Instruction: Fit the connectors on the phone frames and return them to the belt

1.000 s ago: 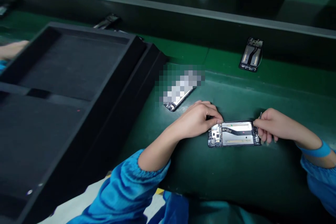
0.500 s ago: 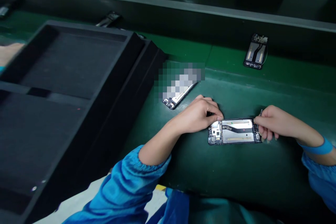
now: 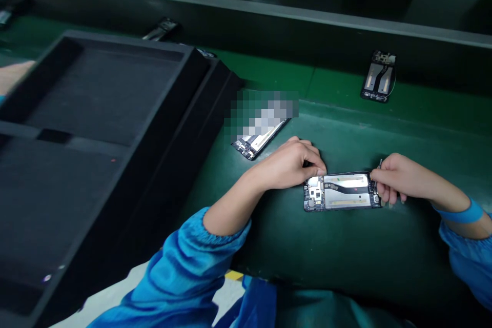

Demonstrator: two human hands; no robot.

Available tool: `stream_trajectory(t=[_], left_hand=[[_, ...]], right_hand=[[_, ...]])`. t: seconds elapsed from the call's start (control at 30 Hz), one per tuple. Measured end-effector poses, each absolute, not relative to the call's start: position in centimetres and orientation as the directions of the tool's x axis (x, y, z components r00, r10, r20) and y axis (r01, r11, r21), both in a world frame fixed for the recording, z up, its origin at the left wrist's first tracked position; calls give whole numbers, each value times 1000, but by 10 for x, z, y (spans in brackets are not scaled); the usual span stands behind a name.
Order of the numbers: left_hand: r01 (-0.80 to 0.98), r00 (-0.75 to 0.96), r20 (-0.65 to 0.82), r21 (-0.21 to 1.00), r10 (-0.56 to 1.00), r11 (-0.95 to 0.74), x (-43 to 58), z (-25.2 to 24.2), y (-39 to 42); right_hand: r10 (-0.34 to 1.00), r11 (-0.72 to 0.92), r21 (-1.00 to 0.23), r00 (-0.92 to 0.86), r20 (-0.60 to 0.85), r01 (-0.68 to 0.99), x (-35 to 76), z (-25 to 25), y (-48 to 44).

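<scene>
Green work surface point(image 3: 277, 246) supports an opened phone assembly point(image 3: 346, 192), lying flat and lengthwise between both hands. Left hand point(image 3: 294, 164): thumb and fingertips closed together on the assembly's upper edge, near its left end. Right hand point(image 3: 395, 179): fingers curled closed around a thin object point(image 3: 380, 163) at the right end. Black tray point(image 3: 88, 146) occupies the left side; a second phone assembly point(image 3: 246, 150), partly pixelated, lies beside it.
</scene>
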State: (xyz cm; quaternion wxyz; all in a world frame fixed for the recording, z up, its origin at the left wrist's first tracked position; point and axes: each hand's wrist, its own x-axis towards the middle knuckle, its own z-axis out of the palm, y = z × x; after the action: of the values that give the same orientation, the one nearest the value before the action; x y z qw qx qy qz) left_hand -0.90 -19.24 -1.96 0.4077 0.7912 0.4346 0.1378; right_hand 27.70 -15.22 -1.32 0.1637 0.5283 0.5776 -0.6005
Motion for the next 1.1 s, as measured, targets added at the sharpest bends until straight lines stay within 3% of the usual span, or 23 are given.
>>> stream_trajectory(t=[1.1], left_hand=[[608, 662, -147, 679, 735, -411, 66, -16, -156]], right_hand=[[437, -286, -570, -425, -793, 770, 274, -10, -152]])
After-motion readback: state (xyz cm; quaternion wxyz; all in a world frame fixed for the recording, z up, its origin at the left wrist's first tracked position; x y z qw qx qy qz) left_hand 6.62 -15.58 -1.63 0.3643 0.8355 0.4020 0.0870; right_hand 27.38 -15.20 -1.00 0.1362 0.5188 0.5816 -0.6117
